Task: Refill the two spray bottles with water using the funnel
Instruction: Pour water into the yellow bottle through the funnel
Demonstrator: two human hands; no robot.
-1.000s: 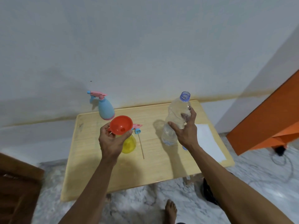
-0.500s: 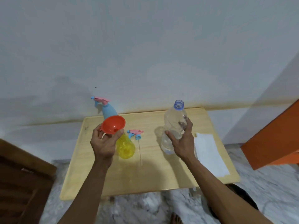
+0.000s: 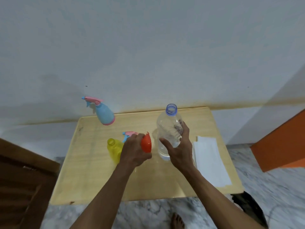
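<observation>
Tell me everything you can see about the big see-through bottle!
The clear plastic bottle stands upright on the wooden table, between the orange funnel and a white paper sheet. Its blue-tinted threaded neck is open, with no cap on. A little water shows at the bottom; most of it looks empty. The right hand wraps around its lower half, fingers visible through the plastic.

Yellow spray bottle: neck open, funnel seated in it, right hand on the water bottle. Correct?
Not quite. The funnel is not seated in the yellow spray bottle; the left hand holds it, tipped sideways, to the right of the open neck. The head view shows this. The right hand is on the water bottle.
</observation>
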